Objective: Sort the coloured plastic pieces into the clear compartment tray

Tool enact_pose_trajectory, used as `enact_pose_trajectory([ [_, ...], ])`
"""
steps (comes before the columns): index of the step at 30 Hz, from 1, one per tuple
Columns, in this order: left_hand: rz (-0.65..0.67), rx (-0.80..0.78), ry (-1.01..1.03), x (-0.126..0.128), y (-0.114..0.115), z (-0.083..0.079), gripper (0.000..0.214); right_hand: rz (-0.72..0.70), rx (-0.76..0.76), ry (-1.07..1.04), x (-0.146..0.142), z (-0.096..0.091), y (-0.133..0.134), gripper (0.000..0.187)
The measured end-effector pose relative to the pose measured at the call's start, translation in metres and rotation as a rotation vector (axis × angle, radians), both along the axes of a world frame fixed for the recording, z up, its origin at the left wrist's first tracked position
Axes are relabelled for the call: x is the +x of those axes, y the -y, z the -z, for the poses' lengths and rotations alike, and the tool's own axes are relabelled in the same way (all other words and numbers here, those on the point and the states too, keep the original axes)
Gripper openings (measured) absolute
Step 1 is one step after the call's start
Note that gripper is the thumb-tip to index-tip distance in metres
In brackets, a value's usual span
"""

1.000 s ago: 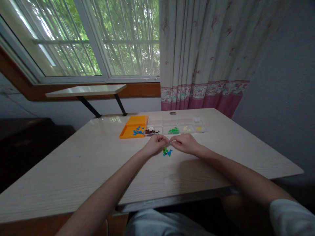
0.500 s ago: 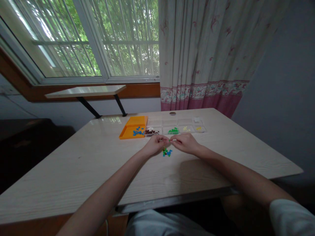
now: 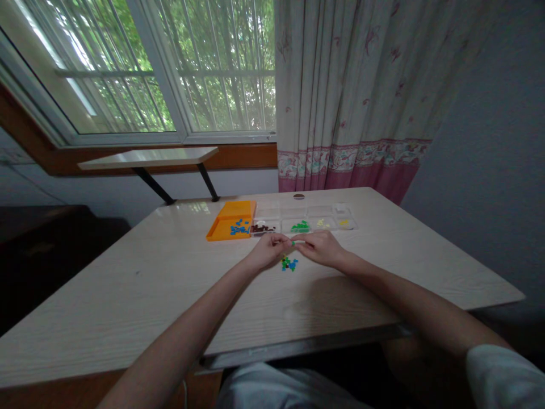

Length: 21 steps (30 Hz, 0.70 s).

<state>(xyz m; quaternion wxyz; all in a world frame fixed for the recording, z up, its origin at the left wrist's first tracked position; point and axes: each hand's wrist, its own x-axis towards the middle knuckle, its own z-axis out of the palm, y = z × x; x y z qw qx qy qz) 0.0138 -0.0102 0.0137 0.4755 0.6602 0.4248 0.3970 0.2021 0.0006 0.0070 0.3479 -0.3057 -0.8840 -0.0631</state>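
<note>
Above the middle of the table, my left hand and my right hand meet fingertip to fingertip. Between them is a tiny green piece, pinched by both; its exact shape is too small to make out. Just below the hands, a small heap of loose blue, green, yellow and dark pieces lies on the tabletop. Beyond the hands stands a clear divided box, with dark brown pieces, green pieces, pale yellow pieces and yellow pieces in separate compartments.
An orange tray holding blue pieces sits left of the clear box. A raised white shelf on black legs stands at the table's back left. The pale wooden table reaches toward the window and curtain.
The fingers have shifted slightly around the green piece, with the right fingertips now closer over the left ones. The boxes and the heap have stayed in place.
</note>
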Motion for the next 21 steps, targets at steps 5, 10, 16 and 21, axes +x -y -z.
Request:
enact_pose_trajectory([
  [5,-0.006,0.004,-0.012,-0.0005,-0.0016,0.002,0.028,0.002,0.011,-0.003,-0.0003,-0.0008,0.0008,0.018],
  [10,-0.019,0.001,-0.02,-0.0006,-0.0025,0.0014,0.027,0.01,0.026,-0.016,-0.0006,0.0012,0.0002,0.017],
  [16,-0.017,0.001,-0.019,-0.0008,-0.001,-0.001,0.023,-0.01,0.025,-0.016,0.0001,0.0033,-0.0015,0.018],
  [21,-0.013,-0.011,-0.033,-0.0007,0.0018,-0.0042,0.026,0.003,0.019,-0.011,0.0006,0.002,-0.0008,0.018],
])
